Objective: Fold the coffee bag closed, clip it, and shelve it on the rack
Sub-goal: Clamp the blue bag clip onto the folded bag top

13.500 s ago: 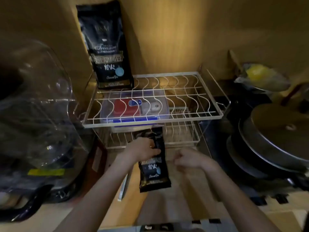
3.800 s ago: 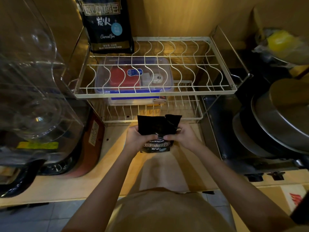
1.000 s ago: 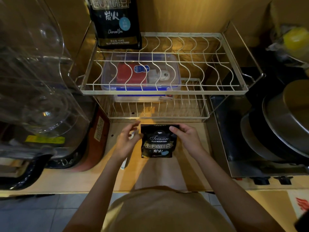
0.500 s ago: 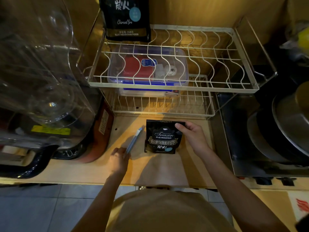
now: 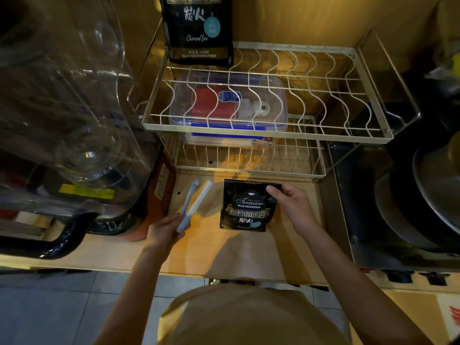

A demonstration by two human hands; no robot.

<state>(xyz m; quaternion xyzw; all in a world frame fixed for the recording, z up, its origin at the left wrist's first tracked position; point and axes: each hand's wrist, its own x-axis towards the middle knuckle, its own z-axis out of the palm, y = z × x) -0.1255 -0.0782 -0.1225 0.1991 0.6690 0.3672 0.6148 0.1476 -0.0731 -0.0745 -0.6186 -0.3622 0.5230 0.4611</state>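
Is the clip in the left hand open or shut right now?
Open. The clip in the left hand spreads into a V, its two arms apart at the far end, not yet on the folded coffee bag.

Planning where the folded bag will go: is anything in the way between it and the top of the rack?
Nothing visible blocks it. The folded bag lies on the counter, and the rack top is open right of the big coffee bag standing at its back left.
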